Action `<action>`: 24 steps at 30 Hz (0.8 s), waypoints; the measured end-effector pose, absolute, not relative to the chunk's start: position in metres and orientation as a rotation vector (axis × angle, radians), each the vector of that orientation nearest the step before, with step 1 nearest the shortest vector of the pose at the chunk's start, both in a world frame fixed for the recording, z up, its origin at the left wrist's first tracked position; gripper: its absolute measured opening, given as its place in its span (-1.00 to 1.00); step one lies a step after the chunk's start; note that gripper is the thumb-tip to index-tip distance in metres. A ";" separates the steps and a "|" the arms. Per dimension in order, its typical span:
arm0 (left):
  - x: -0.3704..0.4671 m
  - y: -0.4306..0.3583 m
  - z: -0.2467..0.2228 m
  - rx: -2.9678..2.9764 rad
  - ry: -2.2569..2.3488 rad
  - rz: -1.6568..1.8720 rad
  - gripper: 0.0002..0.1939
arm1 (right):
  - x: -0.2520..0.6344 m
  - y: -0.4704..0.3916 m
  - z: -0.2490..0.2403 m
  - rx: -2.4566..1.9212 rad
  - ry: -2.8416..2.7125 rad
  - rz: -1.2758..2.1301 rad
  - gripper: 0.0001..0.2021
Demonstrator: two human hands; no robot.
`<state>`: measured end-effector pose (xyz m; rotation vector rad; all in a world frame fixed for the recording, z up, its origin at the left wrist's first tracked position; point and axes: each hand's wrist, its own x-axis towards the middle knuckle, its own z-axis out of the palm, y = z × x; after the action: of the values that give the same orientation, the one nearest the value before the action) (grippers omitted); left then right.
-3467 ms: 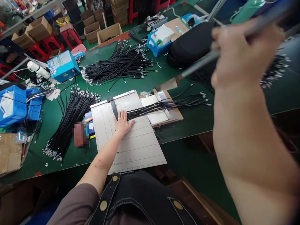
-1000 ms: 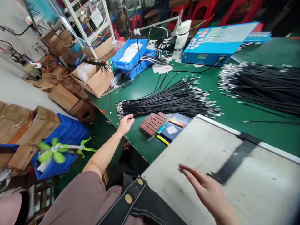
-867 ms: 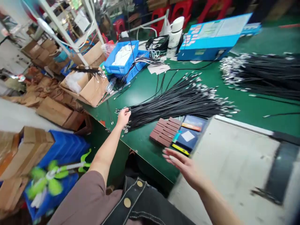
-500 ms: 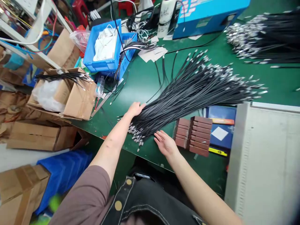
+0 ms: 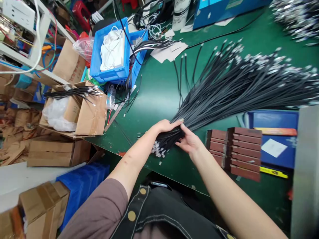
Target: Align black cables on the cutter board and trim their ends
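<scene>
A large bundle of black cables (image 5: 224,89) with silvery connector ends lies fanned out across the green table. Near its narrow end my left hand (image 5: 167,126) wraps over the bundle from the left. My right hand (image 5: 189,139) grips the same bundle from the right side, its fingers partly hidden beneath the cables. The two thumbs nearly meet on top. Below my left hand the gathered connector ends (image 5: 158,150) stick out towards the table's front edge. A few cables (image 5: 185,71) stand apart on the bundle's far left side.
Brown slotted blocks (image 5: 245,154) and a blue box (image 5: 276,154) lie right of my right hand. Blue bins (image 5: 109,74) and a cardboard box (image 5: 91,114) with more cables are at the left. Another cable pile (image 5: 299,20) sits far right, behind a grey metal panel (image 5: 305,166).
My right hand has moved from beside the bundle onto it and closed around it. My left hand has slid along the bundle. The cables now look more tightly gathered. The view has shifted.
</scene>
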<state>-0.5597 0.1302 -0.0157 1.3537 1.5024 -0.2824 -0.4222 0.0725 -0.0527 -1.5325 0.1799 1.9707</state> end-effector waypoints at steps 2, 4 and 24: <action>-0.560 0.128 -0.012 1.358 1.480 -0.284 0.04 | -0.419 0.076 -0.051 -1.549 0.139 2.009 -0.80; -0.561 0.125 -0.007 1.374 1.477 -0.270 -0.02 | -0.418 0.075 -0.049 -1.556 0.085 2.006 -0.76; -0.527 0.096 0.051 1.365 1.725 -0.250 -0.04 | -0.406 0.079 -0.035 -0.906 0.307 2.277 -0.86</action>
<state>-0.5266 0.0960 0.0511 1.3654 1.7248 -0.2503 -0.4064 0.0791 -0.0346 -0.9058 0.3071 2.2770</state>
